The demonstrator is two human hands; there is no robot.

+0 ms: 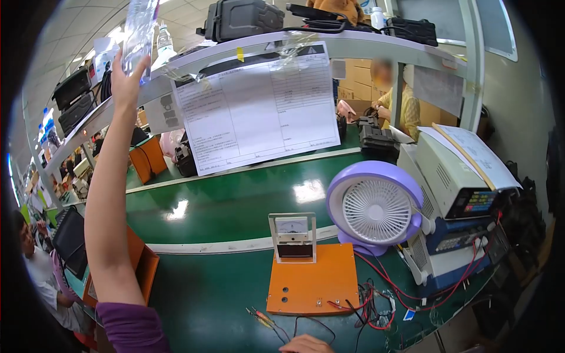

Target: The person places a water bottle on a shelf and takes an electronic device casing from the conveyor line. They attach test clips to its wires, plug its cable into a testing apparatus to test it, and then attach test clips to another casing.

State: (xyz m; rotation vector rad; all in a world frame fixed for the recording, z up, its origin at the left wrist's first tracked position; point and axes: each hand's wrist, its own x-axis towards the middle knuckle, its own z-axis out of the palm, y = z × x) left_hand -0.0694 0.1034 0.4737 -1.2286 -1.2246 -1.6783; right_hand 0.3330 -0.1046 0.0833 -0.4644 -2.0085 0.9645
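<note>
My left hand is raised at the upper left, its fingers closed round a clear, shiny plastic item at the shelf edge. At the bottom edge my right hand shows only its back; its fingers are hidden below the frame. Just above it, thin leads with red and yellow clips lie on the green bench. An orange box with an analogue meter in a clear frame stands beyond the right hand.
A purple fan and stacked instruments stand at the right, with tangled red and black leads. A printed sheet hangs from the shelf. People sit at far left and behind the shelf.
</note>
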